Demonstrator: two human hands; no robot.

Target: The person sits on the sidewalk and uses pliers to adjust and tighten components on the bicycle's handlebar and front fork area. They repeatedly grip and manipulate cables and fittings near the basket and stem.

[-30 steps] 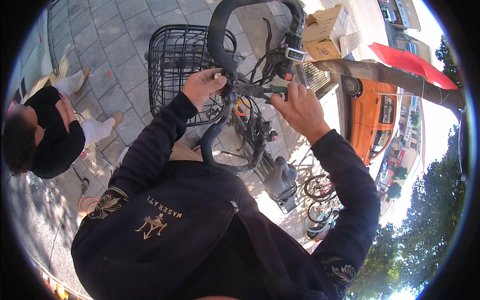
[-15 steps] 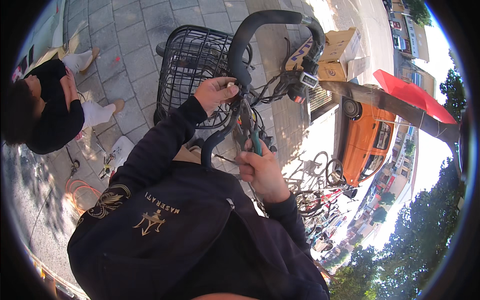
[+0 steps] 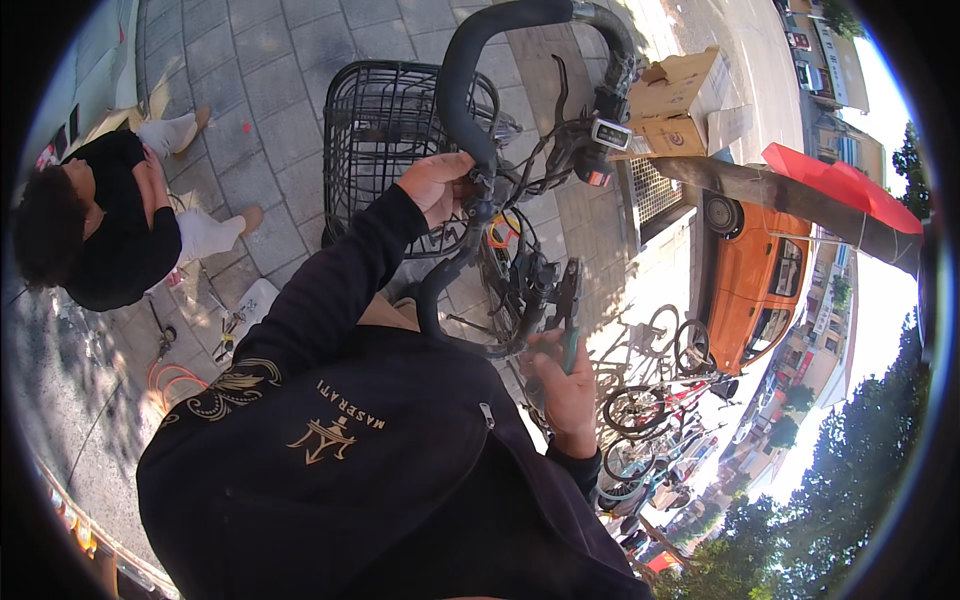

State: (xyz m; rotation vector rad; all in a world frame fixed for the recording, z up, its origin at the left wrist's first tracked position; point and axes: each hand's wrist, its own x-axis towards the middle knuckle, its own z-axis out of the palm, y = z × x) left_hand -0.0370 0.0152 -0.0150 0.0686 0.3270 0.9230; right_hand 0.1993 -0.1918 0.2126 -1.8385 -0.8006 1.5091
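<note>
My left hand (image 3: 437, 188) is closed at the bicycle's stem (image 3: 483, 210), just below the curved black handlebar (image 3: 462, 80); what its fingertips grip is hidden. Left of it is a black wire basket (image 3: 360, 125). My right hand (image 3: 560, 385) holds green-handled pliers (image 3: 568, 342) low, right of the lower bend of the bar and away from the stem, their dark jaws pointing up. Brake levers and cables (image 3: 560, 140) cluster at the upper right of the bar.
A person in black (image 3: 110, 250) sits at the left near tools (image 3: 228, 325) and an orange hose (image 3: 170, 372). Cardboard boxes (image 3: 675, 130), a trunk (image 3: 820, 195) with a red panel (image 3: 840, 185), an orange van (image 3: 745, 280) and parked bicycles (image 3: 635, 405) are at the right.
My right hand has moved down and right from the stem with the pliers, which now point upward beside the bar. My left hand stays at the stem; the view has shifted slightly.
</note>
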